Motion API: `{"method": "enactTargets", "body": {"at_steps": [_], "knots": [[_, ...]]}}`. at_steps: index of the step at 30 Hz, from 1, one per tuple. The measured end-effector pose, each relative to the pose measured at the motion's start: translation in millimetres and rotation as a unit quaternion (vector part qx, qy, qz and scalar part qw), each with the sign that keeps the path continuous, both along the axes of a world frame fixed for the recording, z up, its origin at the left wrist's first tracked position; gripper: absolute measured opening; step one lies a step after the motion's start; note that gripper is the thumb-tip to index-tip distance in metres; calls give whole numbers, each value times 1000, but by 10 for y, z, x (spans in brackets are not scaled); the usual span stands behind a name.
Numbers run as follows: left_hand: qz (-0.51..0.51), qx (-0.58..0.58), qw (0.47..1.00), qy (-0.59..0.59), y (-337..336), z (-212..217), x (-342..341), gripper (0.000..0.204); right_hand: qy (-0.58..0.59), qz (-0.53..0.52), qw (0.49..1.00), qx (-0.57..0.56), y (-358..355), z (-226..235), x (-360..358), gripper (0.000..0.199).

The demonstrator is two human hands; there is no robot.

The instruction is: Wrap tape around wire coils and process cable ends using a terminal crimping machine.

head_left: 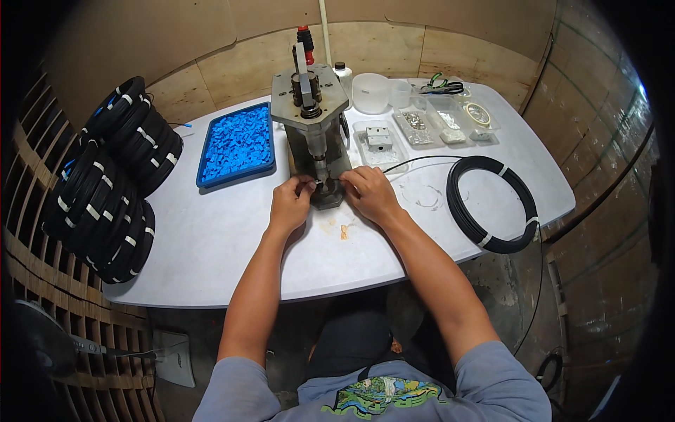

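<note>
A metal hand press (287,105) stands upright at the middle of the table, its ram coming down over a small die. At the left of that die, my left hand (291,200) is closed in a pinch; whatever its fingertips hold is too small to name. On the other side, my right hand (371,195) grips the end of a black cable (422,158) against the die. This cable runs back to a tied black coil (460,204) lying on the right of the table. The cable's tip is hidden by my fingers and the press.
A blue tray (202,169) of small blue pieces lies left of the press. Stacked tied coils (105,204) stand at the left edge. Behind my right hand are a metal block (380,137), clear boxes (415,129), a white tub (370,95) and pliers (439,86).
</note>
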State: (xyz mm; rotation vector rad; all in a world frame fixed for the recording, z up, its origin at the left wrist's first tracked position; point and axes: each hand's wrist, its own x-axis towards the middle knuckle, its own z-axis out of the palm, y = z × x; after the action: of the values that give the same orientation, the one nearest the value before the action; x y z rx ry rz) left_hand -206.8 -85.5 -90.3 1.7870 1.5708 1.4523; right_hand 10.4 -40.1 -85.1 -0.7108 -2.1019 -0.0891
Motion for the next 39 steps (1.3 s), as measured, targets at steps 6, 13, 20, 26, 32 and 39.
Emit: {"method": "enactTargets", "body": {"at_steps": [6,13,20,26,32,39], "knots": [[0,-30,999,-10,-17,-61,30,21,4,-2,1000,-5,-21,-76,7,15],[-5,-13,1000,-12,-25,-60,-30,20,5,-9,1000,2,-54,33,-28,21],[-3,-14,1000,-6,17,-63,15,19,-2,-1,1000,4,-21,-32,14,23],[-13,-10,1000,-11,5,-71,8,19,-4,-7,1000,-3,-37,-36,13,21],[-11,-20,1000,-10,14,-52,-2,19,0,-3,1000,-12,-32,-30,0,21],[-15,-20,1000,-15,21,-54,-16,19,6,-7,1000,-17,-45,5,-1,20]]}}
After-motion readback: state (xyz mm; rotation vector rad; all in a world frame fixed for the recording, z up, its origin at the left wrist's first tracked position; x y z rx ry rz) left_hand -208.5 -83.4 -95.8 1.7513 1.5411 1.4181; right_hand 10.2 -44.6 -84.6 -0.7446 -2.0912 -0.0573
